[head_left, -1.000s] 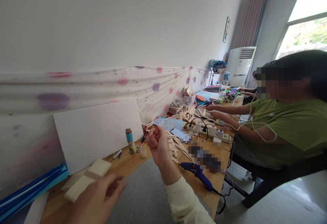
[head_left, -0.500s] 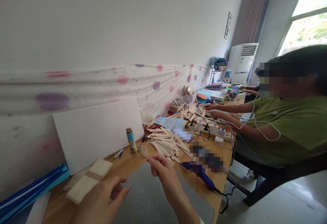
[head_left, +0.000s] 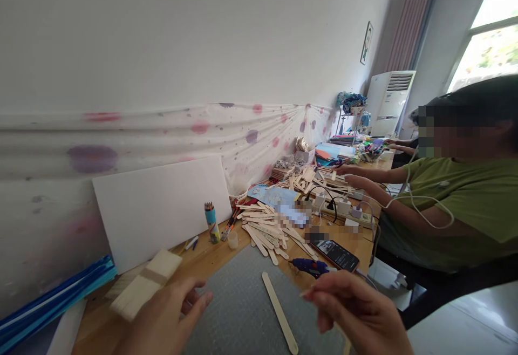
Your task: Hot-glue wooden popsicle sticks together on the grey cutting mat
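Observation:
My left hand [head_left: 170, 312] is held over the near left part of the grey mat [head_left: 230, 295], thumb and curled fingers apart, with nothing between them. Close by on its left is a banded stack of wide wooden sticks [head_left: 148, 285]. A single wooden craft stick [head_left: 279, 312] lies slantwise on the mat between my hands. My right hand [head_left: 356, 312] is above the mat's right side, thumb and fingertips pinched together; anything in the pinch is too small to make out. Just behind it is a blue glue gun [head_left: 309, 266], its handle hidden by the hand.
Loose craft sticks [head_left: 267, 231] lie in a heap beyond the mat, near a pencil tube [head_left: 211, 224] and a small clear cup [head_left: 232, 240]. A phone [head_left: 335, 252] and a corded power strip [head_left: 366, 219] are at right. A co-worker [head_left: 457, 198] sits there. A white board [head_left: 165, 209] leans on the wall.
My right hand has swung right, from the mat's middle to the glue gun, uncovering the single craft stick. My left hand has barely moved. The view has shifted slightly.

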A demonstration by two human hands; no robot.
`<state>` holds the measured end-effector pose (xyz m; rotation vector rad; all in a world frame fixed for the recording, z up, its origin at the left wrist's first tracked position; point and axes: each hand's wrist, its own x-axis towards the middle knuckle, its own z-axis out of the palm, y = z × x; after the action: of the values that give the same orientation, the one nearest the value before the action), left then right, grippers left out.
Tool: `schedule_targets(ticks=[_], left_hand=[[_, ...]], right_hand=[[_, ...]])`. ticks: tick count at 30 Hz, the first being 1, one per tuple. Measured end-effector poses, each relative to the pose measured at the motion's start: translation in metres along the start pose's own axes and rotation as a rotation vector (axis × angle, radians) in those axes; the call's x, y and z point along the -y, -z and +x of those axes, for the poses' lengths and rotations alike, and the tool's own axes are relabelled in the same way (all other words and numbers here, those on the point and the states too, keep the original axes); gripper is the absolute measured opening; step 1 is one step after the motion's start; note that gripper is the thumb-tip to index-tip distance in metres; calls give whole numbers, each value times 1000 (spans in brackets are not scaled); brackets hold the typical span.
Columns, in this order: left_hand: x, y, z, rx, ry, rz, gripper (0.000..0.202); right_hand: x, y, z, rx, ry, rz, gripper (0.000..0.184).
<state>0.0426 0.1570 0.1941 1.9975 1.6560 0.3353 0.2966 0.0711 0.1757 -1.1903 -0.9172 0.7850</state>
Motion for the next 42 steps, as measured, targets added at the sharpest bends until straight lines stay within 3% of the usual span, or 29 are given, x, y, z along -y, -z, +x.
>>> schedule_targets(ticks=[5, 11, 20, 29, 37, 42], left_hand=[[-5, 0, -1, 4, 15, 15, 43], [-9, 0, -1, 15, 23, 16, 42], [-1, -1, -1, 5, 17, 14, 40], [-12, 1, -3, 47, 50, 26, 43], [-2, -2, -3, 29, -7, 19, 44], [-7, 0, -3, 51, 23, 43, 44]], right_hand=[[-7, 26, 14, -180, 146, -51, 41], [-16, 27, 18, -188, 32, 98, 41], [-26, 21, 24, -194, 175, -239, 45], [-32, 49, 40, -243, 263, -419, 38], [-27, 28, 33, -257, 233, -383, 29], [-27, 31, 35, -230, 226, -436, 28]])
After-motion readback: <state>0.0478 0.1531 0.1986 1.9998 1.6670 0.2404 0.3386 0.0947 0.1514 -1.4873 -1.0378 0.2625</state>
